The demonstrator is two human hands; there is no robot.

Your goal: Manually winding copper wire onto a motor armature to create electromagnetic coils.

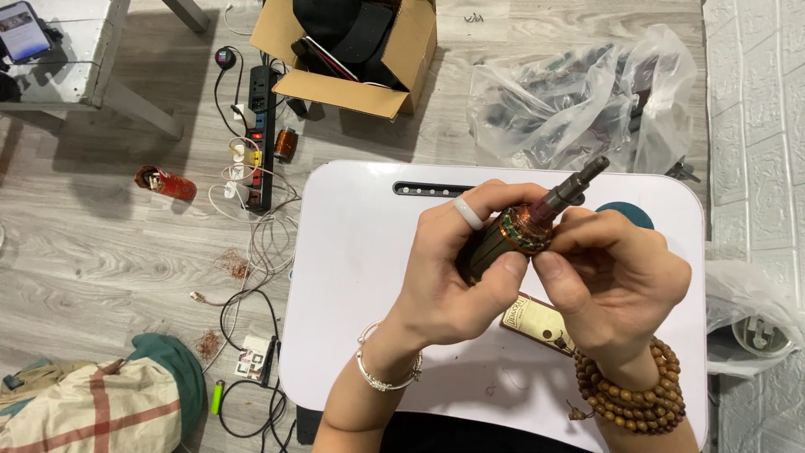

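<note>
Both hands hold a motor armature (pixel 527 228) above a small white table (pixel 352 268). It has a dark laminated core, copper windings and a steel shaft (pixel 579 184) that points up and to the right. My left hand (pixel 453 273), with a white ring, wraps around the core from the left. My right hand (pixel 616 281) pinches the copper winding end with thumb and forefinger. A silver bracelet sits on my left wrist and wooden bead bracelets on my right. A small brown flat box (pixel 530 319) lies on the table under the hands.
A clear plastic bag (pixel 579 101) of dark parts lies beyond the table. An open cardboard box (pixel 352 50), a power strip (pixel 258 143) with plugs and cables, a red can (pixel 166 183), a folded bag (pixel 92 403) and copper wire scraps (pixel 231 262) are on the wooden floor to the left.
</note>
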